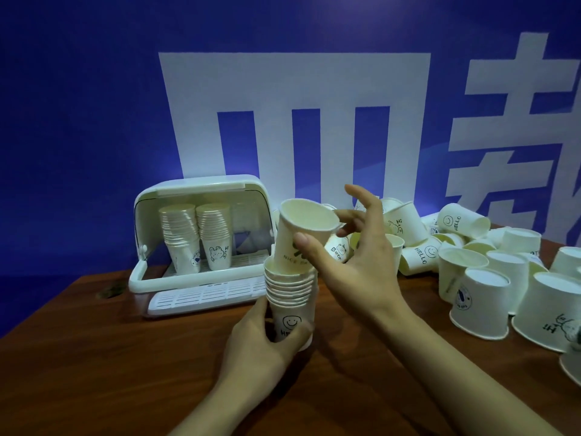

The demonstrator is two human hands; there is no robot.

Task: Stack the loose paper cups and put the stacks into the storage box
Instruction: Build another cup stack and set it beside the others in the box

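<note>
The left hand [267,338] grips the base of a growing stack [290,294] upright above the desk [125,357], steadying it. The right hand [355,256] pinches a tilted cup [301,234] by its rim, fingers clamped on it, feeding it into the stack. Loose cups [490,278] lie right; the storage box [201,234], far left, holds two stacks.

One storage box [201,234] stands on the table [94,357], and two stacks of paper cups [196,234] stand inside it. Two hands are in view: the left hand [264,338] holds one further stack [290,297], and the right hand [352,259] holds one single cup [301,228] at its top. The heap of loose cups [490,272] on the right numbers roughly twenty; overlap prevents an exact count.
</note>
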